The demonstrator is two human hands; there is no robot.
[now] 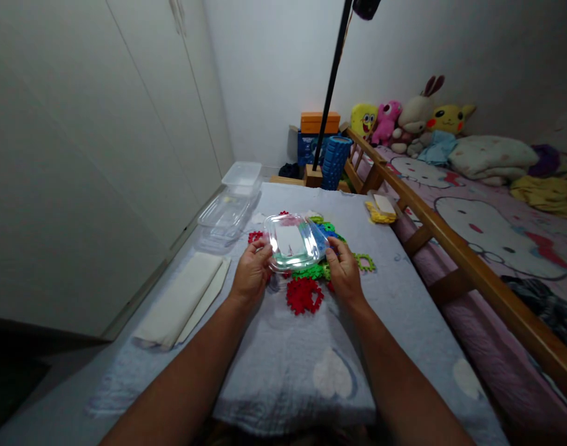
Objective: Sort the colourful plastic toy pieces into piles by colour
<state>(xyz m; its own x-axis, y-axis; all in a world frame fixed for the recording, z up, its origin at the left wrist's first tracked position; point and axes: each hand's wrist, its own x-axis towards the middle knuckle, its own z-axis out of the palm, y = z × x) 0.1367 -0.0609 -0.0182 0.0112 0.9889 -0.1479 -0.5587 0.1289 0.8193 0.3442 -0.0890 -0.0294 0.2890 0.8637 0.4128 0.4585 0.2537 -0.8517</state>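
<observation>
Between my two hands is a clear plastic container lid (292, 243), held tilted above the cloth-covered table. My left hand (254, 269) grips its left edge with thumb and fingers. At the right edge, my right hand (343, 266) closes on the lid in the same way. Through and around it show toothed plastic pieces: a red piece (304, 295) in front, green pieces (311, 271) just under the lid, blue pieces (328, 229) behind, and a yellow-green ring piece (364, 262) beside my right hand. A pale card-like rectangle is visible through the lid; whether it lies inside or below, I cannot tell.
Clear plastic containers (227, 210) stand at the table's left back. Folded cream cloth or paper (183, 300) lies at the left. A small box with yellow pieces (382, 209) sits at the right back. A wooden bed rail (432, 251) runs along the right; a black pole (332, 87) rises behind.
</observation>
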